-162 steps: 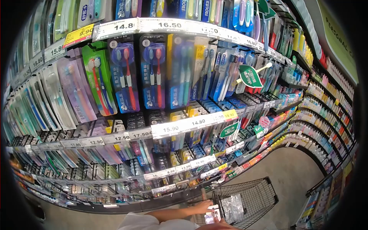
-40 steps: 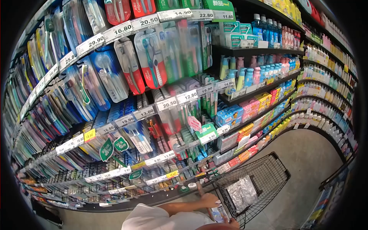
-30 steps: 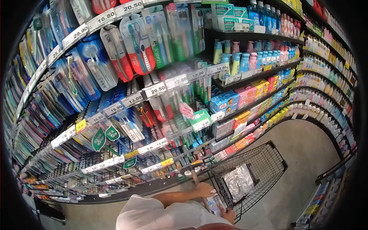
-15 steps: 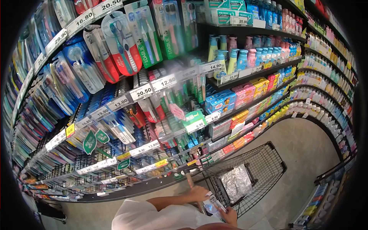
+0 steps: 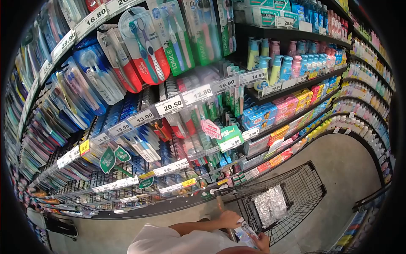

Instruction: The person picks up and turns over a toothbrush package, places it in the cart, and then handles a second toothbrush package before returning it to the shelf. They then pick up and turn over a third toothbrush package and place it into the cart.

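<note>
One black wire shopping cart (image 5: 305,191) stands on a grey floor (image 5: 351,156), just beside long curved store shelves (image 5: 139,211). One crumpled silver foil bag (image 5: 270,205) lies inside the cart. Two hands show at the bottom edge. The left hand (image 5: 230,219) is curled closed over the cart's handle (image 5: 220,202), with a bare forearm and a white sleeve (image 5: 169,240) behind it. The right hand (image 5: 264,244) is partly cut off by the frame. Its fingers bend against the near end of one small pale packet (image 5: 247,232), but whether they grip the packet or the handle cannot be told. The packet lies along the handle between the two hands, and its print is too small to read. On the shelves, a red blister pack (image 5: 144,47) holds two toothbrushes. A price tag (image 5: 169,106) below it reads 20.50. The other hanging packs are too many and too blurred to count. Further right stand rows of pastel bottles (image 5: 279,67), their labels unreadable.
</note>
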{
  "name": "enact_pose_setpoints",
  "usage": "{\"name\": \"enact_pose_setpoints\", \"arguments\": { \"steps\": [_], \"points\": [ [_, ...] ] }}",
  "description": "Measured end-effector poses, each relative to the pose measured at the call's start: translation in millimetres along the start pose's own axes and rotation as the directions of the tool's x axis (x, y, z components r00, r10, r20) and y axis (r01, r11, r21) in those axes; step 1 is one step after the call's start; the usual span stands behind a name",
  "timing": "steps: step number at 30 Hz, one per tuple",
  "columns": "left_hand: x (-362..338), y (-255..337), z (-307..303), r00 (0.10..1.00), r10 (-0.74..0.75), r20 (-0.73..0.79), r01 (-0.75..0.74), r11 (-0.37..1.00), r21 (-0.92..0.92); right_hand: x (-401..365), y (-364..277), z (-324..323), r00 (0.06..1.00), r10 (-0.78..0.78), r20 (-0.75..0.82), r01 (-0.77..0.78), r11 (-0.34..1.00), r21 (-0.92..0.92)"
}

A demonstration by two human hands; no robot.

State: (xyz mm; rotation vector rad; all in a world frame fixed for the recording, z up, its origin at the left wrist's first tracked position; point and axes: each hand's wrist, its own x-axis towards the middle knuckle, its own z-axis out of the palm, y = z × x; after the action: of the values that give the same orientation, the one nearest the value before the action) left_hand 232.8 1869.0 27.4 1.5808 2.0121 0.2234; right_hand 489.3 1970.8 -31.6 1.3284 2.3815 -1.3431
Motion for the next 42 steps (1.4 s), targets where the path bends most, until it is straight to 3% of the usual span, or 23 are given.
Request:
{"name": "enact_pose_setpoints", "arguments": {
  "steps": [2, 11, 14, 17, 20, 23, 30, 34, 36, 39, 42],
  "points": [
    [-1, 1, -1, 1.000, -0.004, 0.006, 0.004, 1.000, -0.005, 1, -1, 2, 0.999, 0.018, 0.036, -0.015, 0.997, -0.071],
    [-4, -3, 6, 0.999, 0.005, -0.032, -0.005, 1.000, -0.004, -3, -5, 5, 0.998, -0.009, 0.059, 0.008, 1.000, 0.014],
    [-9, -4, 8, 0.998, 0.025, -0.065, -0.025, 1.000, -0.007, 1, 15, 22, 0.992, -0.125, 0.016, 0.117, 0.957, 0.264],
    [-14, -9, 16, 0.995, 0.028, -0.099, -0.030, 0.999, -0.020, -1, 20, 27, 0.996, -0.009, 0.085, 0.000, 0.995, 0.096],
    [-22, -13, 18, 0.995, 0.039, -0.096, -0.039, 0.999, 0.000, -4, 31, 42, 0.996, -0.090, 0.008, 0.088, 0.991, 0.101],
    [-36, -14, 17, 0.991, 0.067, -0.115, -0.069, 0.998, -0.012, -2, 37, 52, 0.982, -0.002, 0.187, -0.017, 0.995, 0.103],
    [-79, -20, 35, 0.994, 0.043, -0.104, -0.046, 0.999, -0.027, -31, 25, 74, 0.994, 0.028, 0.102, -0.007, 0.981, -0.195],
    [-116, -28, 41, 1.000, 0.016, -0.025, -0.018, 0.998, -0.055, -62, 16, 102, 0.997, 0.058, 0.051, -0.036, 0.933, -0.357],
    [-134, -35, 37, 0.999, -0.012, 0.043, 0.014, 0.998, -0.057, -84, 4, 118, 0.998, 0.056, -0.004, -0.054, 0.949, -0.312],
    [-163, -44, 30, 1.000, -0.011, 0.010, 0.012, 0.997, -0.075, -109, -59, 124, 0.977, 0.133, -0.167, -0.156, 0.978, -0.135],
    [-186, -63, 36, 0.999, -0.016, -0.038, 0.014, 0.999, -0.045, -114, -55, 154, 0.979, 0.089, -0.181, -0.117, 0.982, -0.148]
  ]
}}
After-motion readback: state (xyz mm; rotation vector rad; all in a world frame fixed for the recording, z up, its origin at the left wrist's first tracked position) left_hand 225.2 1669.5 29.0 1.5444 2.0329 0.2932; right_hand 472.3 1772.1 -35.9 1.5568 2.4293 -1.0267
